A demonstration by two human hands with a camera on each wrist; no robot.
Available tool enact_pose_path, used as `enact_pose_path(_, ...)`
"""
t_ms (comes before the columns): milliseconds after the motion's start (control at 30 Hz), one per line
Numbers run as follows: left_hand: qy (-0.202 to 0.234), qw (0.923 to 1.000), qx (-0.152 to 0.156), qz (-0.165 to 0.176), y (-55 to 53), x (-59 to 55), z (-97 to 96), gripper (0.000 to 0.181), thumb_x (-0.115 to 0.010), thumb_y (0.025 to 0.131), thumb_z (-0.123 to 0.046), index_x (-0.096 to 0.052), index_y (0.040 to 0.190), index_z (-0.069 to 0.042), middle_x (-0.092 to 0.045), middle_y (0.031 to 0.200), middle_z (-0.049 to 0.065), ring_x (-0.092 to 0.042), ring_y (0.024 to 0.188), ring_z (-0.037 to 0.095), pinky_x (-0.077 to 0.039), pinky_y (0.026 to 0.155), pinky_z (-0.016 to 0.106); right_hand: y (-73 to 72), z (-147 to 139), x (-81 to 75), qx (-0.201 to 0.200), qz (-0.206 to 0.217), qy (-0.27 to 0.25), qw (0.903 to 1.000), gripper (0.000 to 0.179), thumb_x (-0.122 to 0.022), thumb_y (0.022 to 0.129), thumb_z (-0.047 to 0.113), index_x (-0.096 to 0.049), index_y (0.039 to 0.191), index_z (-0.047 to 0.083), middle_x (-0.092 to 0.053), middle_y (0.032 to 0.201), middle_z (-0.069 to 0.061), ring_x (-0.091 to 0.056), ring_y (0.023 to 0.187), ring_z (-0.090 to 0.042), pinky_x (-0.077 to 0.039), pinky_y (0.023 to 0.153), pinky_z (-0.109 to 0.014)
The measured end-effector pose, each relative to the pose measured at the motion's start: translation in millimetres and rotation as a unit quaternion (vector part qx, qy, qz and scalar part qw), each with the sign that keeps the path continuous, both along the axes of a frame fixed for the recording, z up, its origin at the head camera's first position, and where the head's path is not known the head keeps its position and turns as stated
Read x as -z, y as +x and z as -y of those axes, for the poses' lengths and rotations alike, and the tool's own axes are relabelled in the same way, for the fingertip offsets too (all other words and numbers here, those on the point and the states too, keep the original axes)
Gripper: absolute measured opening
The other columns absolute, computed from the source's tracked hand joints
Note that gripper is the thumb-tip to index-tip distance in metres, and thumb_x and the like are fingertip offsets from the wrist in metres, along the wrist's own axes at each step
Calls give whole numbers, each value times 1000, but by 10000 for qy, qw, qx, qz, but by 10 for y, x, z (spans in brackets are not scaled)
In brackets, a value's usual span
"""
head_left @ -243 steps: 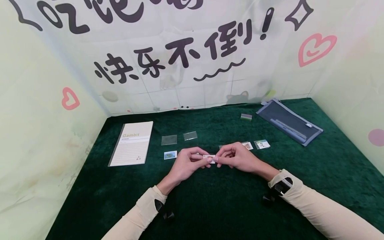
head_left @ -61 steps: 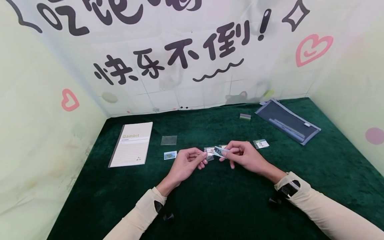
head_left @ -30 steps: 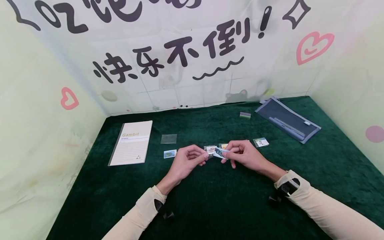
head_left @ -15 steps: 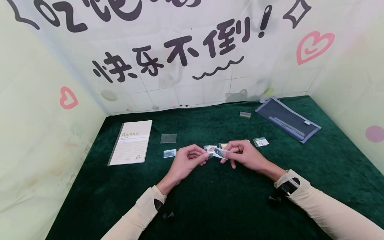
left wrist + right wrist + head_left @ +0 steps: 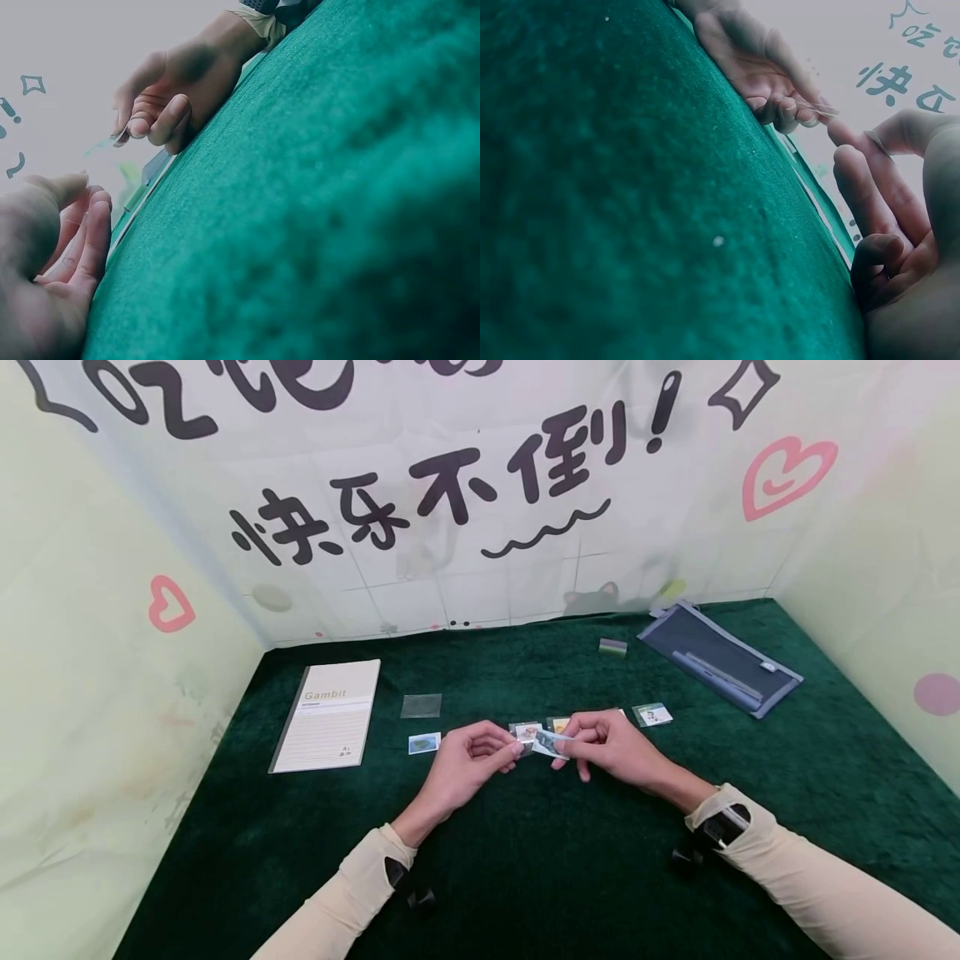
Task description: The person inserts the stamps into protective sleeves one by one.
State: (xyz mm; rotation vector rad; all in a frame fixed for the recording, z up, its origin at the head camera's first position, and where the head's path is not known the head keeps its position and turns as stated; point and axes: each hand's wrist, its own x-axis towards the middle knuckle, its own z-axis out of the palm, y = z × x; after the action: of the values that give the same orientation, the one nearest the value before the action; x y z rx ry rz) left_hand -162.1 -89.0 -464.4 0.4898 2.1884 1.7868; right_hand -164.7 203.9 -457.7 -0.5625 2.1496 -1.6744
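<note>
My right hand (image 5: 611, 745) pinches a small blue-toned stamp (image 5: 549, 742) between thumb and index finger, tilted toward the left. Opposite it, the left hand (image 5: 467, 762) pinches a small clear plastic sleeve (image 5: 816, 108) at its thumb and fingertips; the sleeve shows as thin, glinting edges in the right wrist view. Stamp and sleeve are close together, just above the cloth. Behind the fingers lies a sleeved stamp (image 5: 528, 732), partly covered by the held pieces. Another sleeved stamp (image 5: 558, 725) is half hidden by the right hand.
A loose blue stamp (image 5: 424, 743) lies left of the left hand, with a clear sleeve (image 5: 422, 706) behind it. Further left is a notebook (image 5: 326, 718). To the right are a sleeved stamp (image 5: 653, 715), a small striped piece (image 5: 612, 647) and a blue zip pouch (image 5: 720, 660).
Eight seconds ago both hands held a white-bordered stamp and two clear sleeves lay behind; now one lies there, and a sleeved stamp lies between the hands. Over the last two seconds, hands barely moved.
</note>
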Motion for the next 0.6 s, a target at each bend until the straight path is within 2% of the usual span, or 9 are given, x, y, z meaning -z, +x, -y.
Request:
enact_pose_path(333, -59, 10000, -34, -69, 10, 11, 0, 24, -78, 101, -42, -76, 114, -22, -81, 108, 0, -78, 97, 22, -66, 86, 38, 16, 17, -24, -6, -20, 154, 9999, 25, -69, 107, 34, -71, 114, 10, -84, 102, -7, -71, 69, -34, -54, 80, -36)
enact_pose_path(600, 81, 10000, 23, -26, 7, 15, 5, 20, -77, 102, -35, -75, 116, -20, -83, 107, 2, -79, 94, 24, -66, 86, 38, 13, 22, -20, -188, -25, 139, 9997, 22, -66, 109, 33, -70, 117, 12, -84, 106, -6, -70, 71, -34, -54, 72, -35)
